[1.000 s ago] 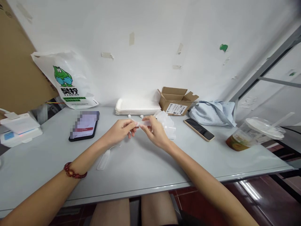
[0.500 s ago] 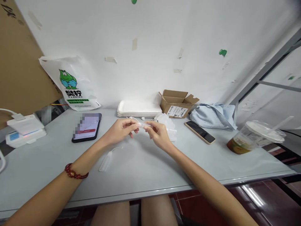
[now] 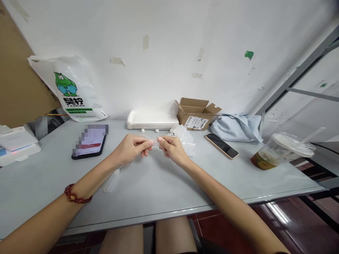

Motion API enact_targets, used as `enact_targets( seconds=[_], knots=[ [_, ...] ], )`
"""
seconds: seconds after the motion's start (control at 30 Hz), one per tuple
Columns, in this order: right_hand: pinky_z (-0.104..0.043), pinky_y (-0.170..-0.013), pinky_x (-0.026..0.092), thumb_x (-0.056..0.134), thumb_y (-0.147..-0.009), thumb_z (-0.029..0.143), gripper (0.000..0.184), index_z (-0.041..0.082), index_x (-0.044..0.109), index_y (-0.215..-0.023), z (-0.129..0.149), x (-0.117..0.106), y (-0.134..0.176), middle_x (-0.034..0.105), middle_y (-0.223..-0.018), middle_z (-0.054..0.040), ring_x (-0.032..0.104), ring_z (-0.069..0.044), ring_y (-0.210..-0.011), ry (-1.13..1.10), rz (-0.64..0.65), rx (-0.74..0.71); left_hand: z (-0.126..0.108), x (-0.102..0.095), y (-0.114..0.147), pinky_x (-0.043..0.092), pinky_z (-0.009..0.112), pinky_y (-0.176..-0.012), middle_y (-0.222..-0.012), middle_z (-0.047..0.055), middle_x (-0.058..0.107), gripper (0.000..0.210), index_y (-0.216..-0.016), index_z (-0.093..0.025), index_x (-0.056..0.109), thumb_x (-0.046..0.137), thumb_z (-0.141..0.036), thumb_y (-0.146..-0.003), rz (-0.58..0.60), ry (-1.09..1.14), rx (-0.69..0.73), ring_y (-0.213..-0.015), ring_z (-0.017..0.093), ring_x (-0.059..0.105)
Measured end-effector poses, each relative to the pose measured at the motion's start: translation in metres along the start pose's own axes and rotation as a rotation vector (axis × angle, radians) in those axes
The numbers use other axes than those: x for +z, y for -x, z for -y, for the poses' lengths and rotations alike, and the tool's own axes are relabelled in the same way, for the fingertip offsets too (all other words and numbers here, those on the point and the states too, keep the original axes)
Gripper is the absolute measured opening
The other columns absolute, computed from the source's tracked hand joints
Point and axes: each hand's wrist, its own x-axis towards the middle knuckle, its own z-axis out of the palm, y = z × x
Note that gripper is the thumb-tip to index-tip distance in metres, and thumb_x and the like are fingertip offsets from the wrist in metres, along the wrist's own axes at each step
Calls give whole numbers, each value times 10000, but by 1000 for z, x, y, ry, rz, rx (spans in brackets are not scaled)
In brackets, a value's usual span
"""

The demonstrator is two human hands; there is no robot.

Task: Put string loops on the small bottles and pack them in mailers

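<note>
**L hand (image 3: 136,146) + R hand (image 3: 172,147) pinching 1 small clear plastic piece (image 3: 156,142)**

Piece is up in front of the person, btwn the 2 hands, over the mid part of the grey smooth-topped desk (image 3: 161,190). L grip: thumb + forefinger pressed on its L end, other fingers curled under. R grip: same sort of pinch at the R end. Fingertips hide most of it, so can't tell its full shape. Thin white cord (image 3: 143,135) shows just behind L hand; can't tell if it's joined to the piece.

On the desk: clear flat plastic sleeve w/ a thin white tail (image 3: 112,181), nr the L forearm. Loose pile of clear plastic pieces (image 3: 185,134) just behind R hand. 2 small white lumps, e.g. the L one (image 3: 143,130), in front of a stack of flat white packs (image 3: 152,121). Open brown cardboard box w/ white label (image 3: 196,121) to the R of the stack, light-blue cloth bag (image 3: 234,127) next to it. Dark-screen phone w/ tan edge (image 3: 221,145) nr the bag; black phone w/ lit screen (image 3: 91,143) L of L hand. Clear plastic lidded cup w/ straw (image 3: 267,158), part full, far R.
</note>
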Motion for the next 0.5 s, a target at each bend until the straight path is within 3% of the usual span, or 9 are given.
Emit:
enact_targets(
  seconds=[0.13,0.27,0.33,0.4,0.5],
  knots=[
    [-204,-397,169,578,-755,504,353,181,460,-679,3,-1,-1,306,-523,88,190,-37,-413,-189,34,156,-5,2,1,423,230,-579,-583,4,612,320,-579,-160,605,543,-351,-828,-22,-118,55,-589,126,564],
    [-207,-399,184,576,-760,507,350,179,470,-695,3,-1,-1,351,-535,82,184,-36,-407,-203,67,210,0,4,1,416,230,-585,-607,2,611,301,-596,-164,601,536,-354,-821,-25,-155,72,-611,134,572],
    [-221,-417,232,525,-805,505,366,177,472,-653,1,-3,-2,383,-533,63,240,-49,-406,-60,56,151,3,1,-1,417,234,-593,-634,5,622,289,-645,-168,629,532,-381,-815,-15,-172,63,-634,145,582],
    [-240,-478,302,473,-857,463,363,168,517,-650,-2,-6,-3,456,-549,26,354,-80,-446,232,-21,-5,6,-9,-3,425,240,-609,-674,10,647,280,-720,-175,659,531,-409,-803,3,-199,19,-655,156,596],
    [-267,-626,369,458,-895,356,269,152,628,-854,-5,-14,-7,616,-726,-54,523,-146,-628,729,-199,-247,10,-37,-5,424,248,-606,-647,13,650,291,-722,-180,648,521,-436,-778,12,-299,-130,-641,171,606]
  ],
)
